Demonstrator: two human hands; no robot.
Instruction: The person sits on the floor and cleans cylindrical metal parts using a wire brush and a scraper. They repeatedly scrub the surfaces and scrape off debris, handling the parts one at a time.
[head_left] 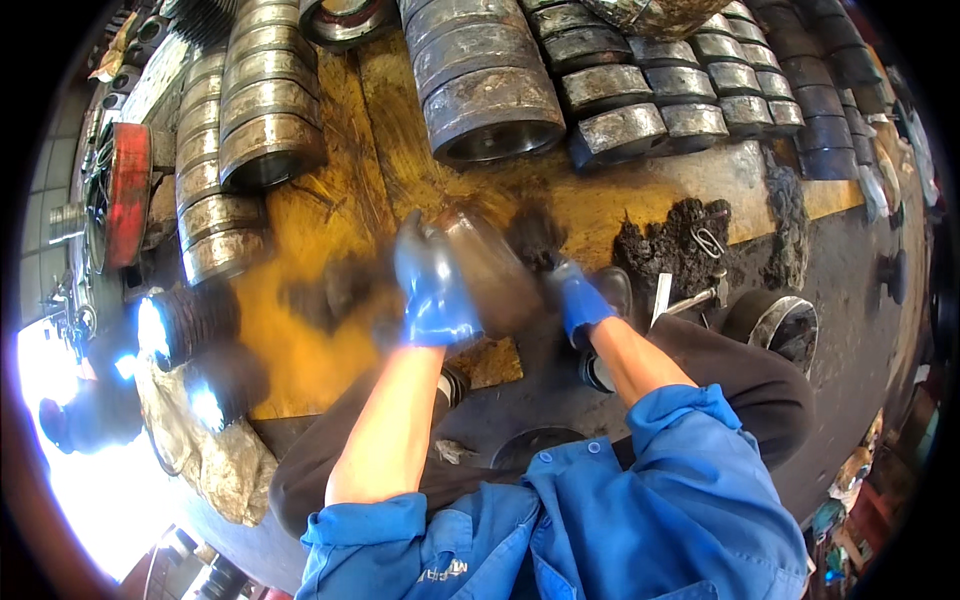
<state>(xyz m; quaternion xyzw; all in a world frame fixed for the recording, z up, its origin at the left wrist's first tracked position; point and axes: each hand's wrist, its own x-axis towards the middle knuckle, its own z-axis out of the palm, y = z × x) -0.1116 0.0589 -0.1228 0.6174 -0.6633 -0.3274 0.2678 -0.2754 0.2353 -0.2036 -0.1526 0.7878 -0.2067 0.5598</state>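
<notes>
Between my gloved hands is a brownish, dirty metal cylinder (488, 262), smeared by motion and tilted above the yellow board. My left hand (432, 285), in a blue rubber glove with a dark, dirty finger end, grips its left side. At the cylinder's lower right side is my right hand (580, 298), in a matching glove. Its fingers are curled in against the metal, and their tips are dark and partly hidden. A dark clump (535, 235) lies just beyond the right fingers; blur hides what it is.
Rows of stacked metal rings (490, 100) line the far side. A heap of black, greasy shavings (670, 245) lies right, near a hammer-like tool (693, 302) and a loose ring (785, 325). Dark ribbed cylinders (190, 325) and a dirty cloth (215, 455) sit left. My bent legs flank the workspace.
</notes>
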